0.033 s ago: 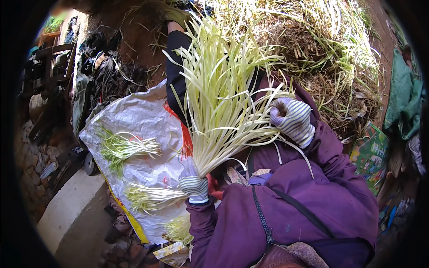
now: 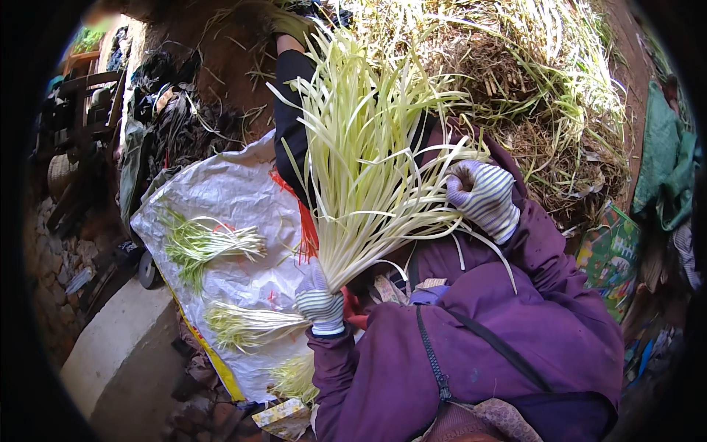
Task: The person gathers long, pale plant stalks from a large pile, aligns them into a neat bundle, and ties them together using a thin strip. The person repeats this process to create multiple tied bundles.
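A big bunch of blanched chives, white at the stems and pale yellow-green in the leaves, fans out over my lap. My left hand, in a striped knit glove, is closed round the white stem ends at the bottom of the bunch. At its right edge my right hand, gloved alike, has curled fingers pinched on some outer blades. Several long blades droop below that hand. Red ties hang just above my left hand. To the left lie smaller chive bundles: one with a red tie, another beside my left wrist.
A white plastic sheet with a yellow edge spreads at the left, bearing a third pale bundle. A concrete block borders it. Dry straw and plant waste lie heaped at far right. Green cloth hangs at the right edge.
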A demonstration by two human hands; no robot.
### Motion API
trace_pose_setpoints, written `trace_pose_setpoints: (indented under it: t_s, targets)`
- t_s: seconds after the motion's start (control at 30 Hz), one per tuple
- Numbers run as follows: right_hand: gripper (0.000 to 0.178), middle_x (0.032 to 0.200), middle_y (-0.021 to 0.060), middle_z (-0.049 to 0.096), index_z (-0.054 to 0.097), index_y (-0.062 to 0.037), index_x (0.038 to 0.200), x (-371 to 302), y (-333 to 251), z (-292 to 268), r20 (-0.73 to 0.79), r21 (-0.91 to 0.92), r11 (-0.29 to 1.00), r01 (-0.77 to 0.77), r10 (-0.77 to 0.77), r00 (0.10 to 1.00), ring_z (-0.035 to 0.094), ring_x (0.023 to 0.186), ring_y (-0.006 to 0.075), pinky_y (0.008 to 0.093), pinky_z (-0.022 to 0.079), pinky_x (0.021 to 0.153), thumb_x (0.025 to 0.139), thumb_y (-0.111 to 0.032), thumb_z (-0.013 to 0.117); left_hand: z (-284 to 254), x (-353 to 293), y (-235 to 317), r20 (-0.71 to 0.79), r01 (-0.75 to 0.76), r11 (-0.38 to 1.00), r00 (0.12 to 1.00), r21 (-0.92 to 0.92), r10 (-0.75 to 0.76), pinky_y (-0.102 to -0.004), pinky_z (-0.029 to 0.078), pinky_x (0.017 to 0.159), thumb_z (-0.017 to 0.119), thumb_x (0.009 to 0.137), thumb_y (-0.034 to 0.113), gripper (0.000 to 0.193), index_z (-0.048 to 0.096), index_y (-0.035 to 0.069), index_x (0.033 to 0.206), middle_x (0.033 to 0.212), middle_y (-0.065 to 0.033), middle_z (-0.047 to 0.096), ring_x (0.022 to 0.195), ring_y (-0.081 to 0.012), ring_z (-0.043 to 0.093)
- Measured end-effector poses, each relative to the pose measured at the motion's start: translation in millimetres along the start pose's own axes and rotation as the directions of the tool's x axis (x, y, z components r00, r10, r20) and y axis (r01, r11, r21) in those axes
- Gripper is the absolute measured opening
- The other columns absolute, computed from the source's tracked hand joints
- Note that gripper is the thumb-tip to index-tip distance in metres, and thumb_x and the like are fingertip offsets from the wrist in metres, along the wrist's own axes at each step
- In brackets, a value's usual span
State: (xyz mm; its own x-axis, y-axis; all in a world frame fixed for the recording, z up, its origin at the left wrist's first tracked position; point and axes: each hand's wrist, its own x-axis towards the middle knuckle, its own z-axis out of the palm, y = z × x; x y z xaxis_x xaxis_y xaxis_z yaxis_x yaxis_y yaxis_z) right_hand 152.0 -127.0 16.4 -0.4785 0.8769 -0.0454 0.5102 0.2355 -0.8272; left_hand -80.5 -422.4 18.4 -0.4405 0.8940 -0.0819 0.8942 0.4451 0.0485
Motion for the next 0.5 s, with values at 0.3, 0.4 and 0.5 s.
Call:
trace_pose_setpoints:
  t_s: [0.3, 0.4, 0.5]
  targets:
    - [0.024, 0.064, 0.0031, 0.065, 0.068, -0.0054, 0.094, 29, 80, -68, -0.490, -0.088, 0.946, -0.311, 0.231, 0.841, 0.060, 0.056, 0.0129, 0.0274, 0.049, 0.057, 0.089, -0.028, 0.065, 3, -5, -12, -0.104, 0.012, 0.997, 0.995, 0.073, -0.004, -0.0458, 0.050, 0.069, 0.065, 0.073, 0.019, 0.061, 0.055, 0.000, 0.131, 0.101, -0.0200, 0.066, 0.077, -0.0353, 0.064]
    - [0.032, 0.074, -0.0016, 0.063, 0.065, -0.0045, 0.113, 37, 128, -143, -0.530, -0.079, 0.847, -0.525, 0.410, 0.742, 0.057, 0.066, 0.0045, 0.0218, 0.046, 0.060, 0.095, -0.030, 0.064, -2, -13, -24, -0.018, 0.052, 0.991, 0.999, 0.124, -0.050, -0.0452, 0.050, 0.070, 0.065, 0.071, 0.016, 0.063, 0.056, 0.003, 0.131, 0.100, -0.0187, 0.066, 0.078, -0.0353, 0.064]
    - [0.037, 0.088, -0.0003, 0.067, 0.059, -0.0180, 0.131, 47, 94, -181, -0.512, -0.544, 0.625, -0.560, 0.281, 0.812, 0.058, 0.071, 0.0084, 0.0253, 0.047, 0.063, 0.096, -0.026, 0.062, 4, -7, -23, 0.004, 0.044, 0.991, 0.999, 0.123, -0.044, -0.0448, 0.050, 0.071, 0.066, 0.070, 0.015, 0.063, 0.056, 0.005, 0.131, 0.098, -0.0178, 0.067, 0.078, -0.0353, 0.064]
